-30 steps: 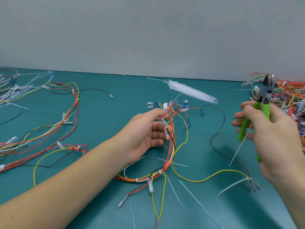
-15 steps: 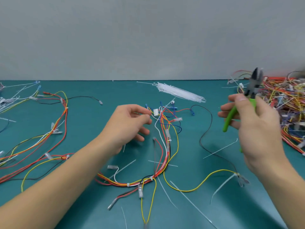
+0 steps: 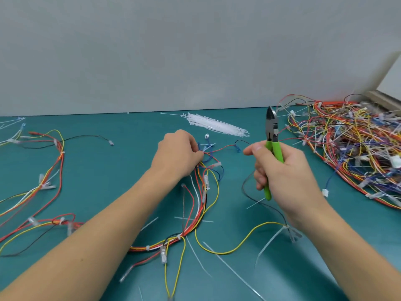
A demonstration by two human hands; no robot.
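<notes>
wire harness of red, orange, yellow and white leads lies at the centre of the teal table, curving from near our forearms away to the left hand. we find that hand knuckles-up on the far end, with its fingers curled down and pinching the leads there. red and blue leads fan out just past the fingertips. the right hand is raised just to the right, apart from the wiring, with its fingers wrapped tight round the green handles of the side cutters. the blades point upward, close together, with nothing between them.

trimmed tie ends lie scattered on the table around the wiring. a bundle of white cable ties lies beyond both hands, near the grey wall. a second loom lies well to the left. a tangled heap of wires fills the far right.
</notes>
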